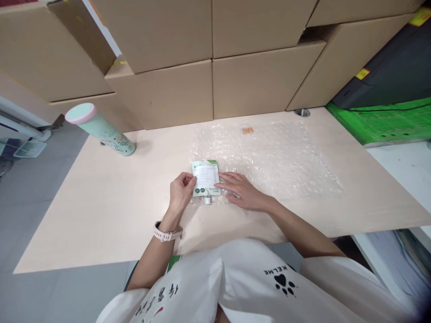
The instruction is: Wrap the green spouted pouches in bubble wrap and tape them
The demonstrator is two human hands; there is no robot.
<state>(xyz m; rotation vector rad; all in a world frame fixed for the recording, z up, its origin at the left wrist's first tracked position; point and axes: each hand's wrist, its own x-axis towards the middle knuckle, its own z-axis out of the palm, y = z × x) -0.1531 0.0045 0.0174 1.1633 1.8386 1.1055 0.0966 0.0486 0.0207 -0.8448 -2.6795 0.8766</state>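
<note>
A flat white and green spouted pouch lies near the left end of a sheet of clear bubble wrap, its capped spout pointing toward me. My left hand is closed in a pinch at the pouch's left edge. Whether its fingers also grip the wrap there is hidden. Fingers apart and stretched out, my right hand rests over the wrap, with fingertips touching the pouch's right side. Printed text covers the upward face of the pouch.
A pale green tumbler with a pink-rimmed lid stands at the left of the wooden table. Stacked cardboard boxes wall off the back. A green plastic crate sits at the right. A small orange mark shows at the wrap's far side.
</note>
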